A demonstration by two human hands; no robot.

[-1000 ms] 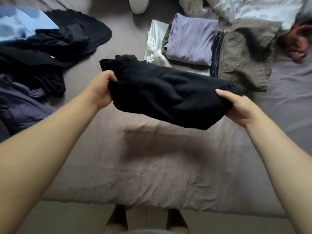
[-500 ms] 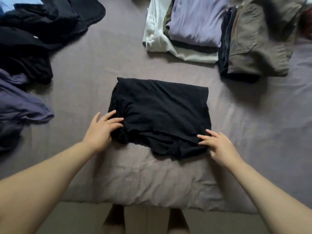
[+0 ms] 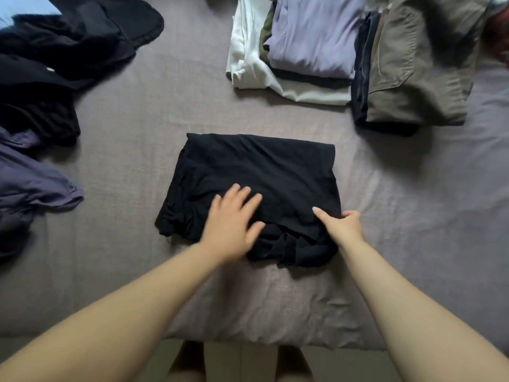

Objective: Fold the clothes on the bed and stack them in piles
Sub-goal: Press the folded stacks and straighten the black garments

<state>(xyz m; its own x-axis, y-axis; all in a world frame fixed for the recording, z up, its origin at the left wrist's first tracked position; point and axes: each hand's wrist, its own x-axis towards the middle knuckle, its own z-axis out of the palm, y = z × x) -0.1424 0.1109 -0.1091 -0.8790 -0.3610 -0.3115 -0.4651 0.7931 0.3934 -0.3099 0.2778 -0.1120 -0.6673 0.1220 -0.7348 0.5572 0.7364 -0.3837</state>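
The black garment (image 3: pixel 256 188) lies folded on the bed (image 3: pixel 137 150), near its front edge, and both your hands are on it. Your left hand (image 3: pixel 231 224) rests flat on the near left part of the cloth, fingers (image 3: pixel 239 195) straight and slightly spread; it is blurred, so how hard it presses is hard to tell. Your right hand (image 3: pixel 341 226) is at the near right corner, thumb laid on top and fingers curled round the edge, pinching the cloth. The near edge of the garment is bunched between your hands. Farther back and to the right, well apart from it, sits a pile of folded tops (image 3: pixel 303 51) with a lilac one uppermost, and touching its right side a pile of folded trousers (image 3: pixel 413 67). At the left lies a heap of unfolded dark clothes (image 3: pixel 55 64).
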